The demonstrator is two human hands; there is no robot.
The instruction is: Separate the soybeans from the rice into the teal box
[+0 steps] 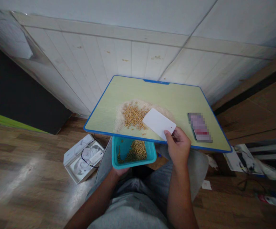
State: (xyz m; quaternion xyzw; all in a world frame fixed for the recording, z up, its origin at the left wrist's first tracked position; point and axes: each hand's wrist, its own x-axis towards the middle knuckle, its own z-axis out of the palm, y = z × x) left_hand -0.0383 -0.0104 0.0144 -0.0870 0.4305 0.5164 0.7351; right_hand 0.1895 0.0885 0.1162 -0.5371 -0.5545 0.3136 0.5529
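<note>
White card (159, 123) is slanting toward the soybeans (132, 116) at upper left, pinched between your right hand's (178, 148) thumb and fingers; your left hand (120, 171), below the teal basket (134, 163), is showing no clear grip.

White card (158, 123), teal plastic tub (133, 164)

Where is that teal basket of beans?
The teal basket sits just under the near edge of the blue-rimmed board, beside the person's left hand, in the head view.
</note>
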